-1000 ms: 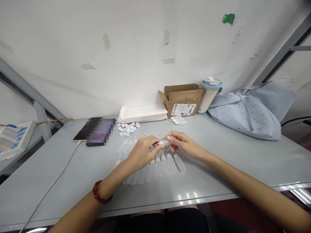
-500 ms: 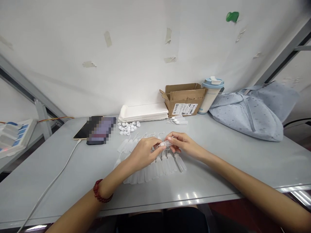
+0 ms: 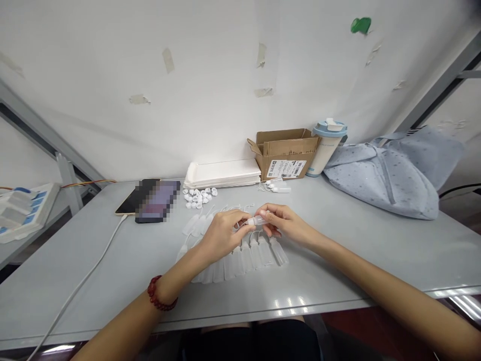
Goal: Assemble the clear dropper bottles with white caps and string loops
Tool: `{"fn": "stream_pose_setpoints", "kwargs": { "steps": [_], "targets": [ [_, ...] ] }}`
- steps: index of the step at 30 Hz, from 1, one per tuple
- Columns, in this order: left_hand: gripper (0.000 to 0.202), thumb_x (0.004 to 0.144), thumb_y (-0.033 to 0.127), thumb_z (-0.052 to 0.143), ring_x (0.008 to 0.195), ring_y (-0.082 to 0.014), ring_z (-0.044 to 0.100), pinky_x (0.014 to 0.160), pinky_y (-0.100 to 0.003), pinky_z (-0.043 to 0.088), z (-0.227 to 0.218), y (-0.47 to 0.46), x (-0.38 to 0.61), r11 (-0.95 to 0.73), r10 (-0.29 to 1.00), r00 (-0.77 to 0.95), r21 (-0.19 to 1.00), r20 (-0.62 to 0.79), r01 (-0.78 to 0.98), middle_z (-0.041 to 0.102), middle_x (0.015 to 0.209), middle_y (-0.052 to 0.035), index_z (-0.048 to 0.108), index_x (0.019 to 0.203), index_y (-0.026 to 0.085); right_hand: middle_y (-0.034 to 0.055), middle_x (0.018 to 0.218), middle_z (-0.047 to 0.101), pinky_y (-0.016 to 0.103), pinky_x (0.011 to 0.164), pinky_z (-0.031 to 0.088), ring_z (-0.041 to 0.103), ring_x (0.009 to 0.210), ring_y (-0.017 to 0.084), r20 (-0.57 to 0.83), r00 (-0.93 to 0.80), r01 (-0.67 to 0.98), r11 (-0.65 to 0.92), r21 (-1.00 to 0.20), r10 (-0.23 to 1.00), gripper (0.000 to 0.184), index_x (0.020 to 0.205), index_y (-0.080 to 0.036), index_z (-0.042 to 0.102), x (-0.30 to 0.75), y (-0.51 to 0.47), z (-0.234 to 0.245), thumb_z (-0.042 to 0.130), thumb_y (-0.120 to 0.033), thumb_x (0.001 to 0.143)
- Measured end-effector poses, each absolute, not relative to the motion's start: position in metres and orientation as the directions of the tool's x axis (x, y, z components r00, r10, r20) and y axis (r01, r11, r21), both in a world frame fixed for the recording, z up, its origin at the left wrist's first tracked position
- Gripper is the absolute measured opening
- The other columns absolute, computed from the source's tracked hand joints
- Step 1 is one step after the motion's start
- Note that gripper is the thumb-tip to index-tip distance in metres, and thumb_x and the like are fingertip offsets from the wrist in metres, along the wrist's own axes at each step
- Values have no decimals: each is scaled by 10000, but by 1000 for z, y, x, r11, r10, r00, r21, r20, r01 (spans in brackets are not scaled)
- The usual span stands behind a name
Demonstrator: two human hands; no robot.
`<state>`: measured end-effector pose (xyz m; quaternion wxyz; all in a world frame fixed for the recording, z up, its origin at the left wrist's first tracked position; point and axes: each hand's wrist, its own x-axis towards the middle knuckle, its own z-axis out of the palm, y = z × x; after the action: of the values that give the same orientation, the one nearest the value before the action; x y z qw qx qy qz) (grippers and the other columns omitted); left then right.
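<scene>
Between my two hands is a small translucent plastic bottle, tilted sideways above the desk. My left hand pinches the white neck end with thumb and fingers. Closed round the other end is my right hand, whose fingers hide part of the bottle's body. Under and in front of them lie several similar bottles in a row, with thin white tubes at their tops. Farther back is another row of bottles, partly covered by my left hand. A pile of small white caps sits behind it.
At the back stand a stack of white trays, an open cardboard box and a lidded cup. A few bottles lie before the box. A fabric bag rests right; phones and a cable lie left.
Both hands stay nearly in place on the bottle. The left fingers have shifted slightly at its neck, and the view has moved a little.
</scene>
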<state>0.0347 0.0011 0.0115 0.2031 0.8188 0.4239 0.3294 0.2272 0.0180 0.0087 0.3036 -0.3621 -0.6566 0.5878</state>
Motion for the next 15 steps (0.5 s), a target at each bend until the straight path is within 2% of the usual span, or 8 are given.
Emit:
{"fn": "stream_pose_setpoints", "kwargs": {
  "steps": [3,8,15],
  "targets": [
    [99,817,238,588,612,-113,531,591,-226,402,12,1,35,-547,835,421,617,354,565,647,703,-6,632,780,158,-42,527,506,221,465,281,354,438,63,-38,-543,126,37,-991,839,387,856,-149,530,227,18,9,469,-531,861],
    [242,892,346,487,670,-117,561,601,-221,400,19,-1,35,-475,862,451,678,232,560,681,806,-9,666,888,184,-44,520,503,216,466,284,364,450,67,-29,-586,126,55,-991,810,397,873,-156,528,226,15,7,464,-547,861],
    [427,927,405,391,542,-97,472,537,-219,338,18,-3,37,-488,840,527,612,134,623,579,579,14,619,670,152,-47,522,487,208,456,280,369,459,72,-21,-601,113,59,-992,799,387,871,-162,516,225,12,6,471,-546,858]
  ]
}}
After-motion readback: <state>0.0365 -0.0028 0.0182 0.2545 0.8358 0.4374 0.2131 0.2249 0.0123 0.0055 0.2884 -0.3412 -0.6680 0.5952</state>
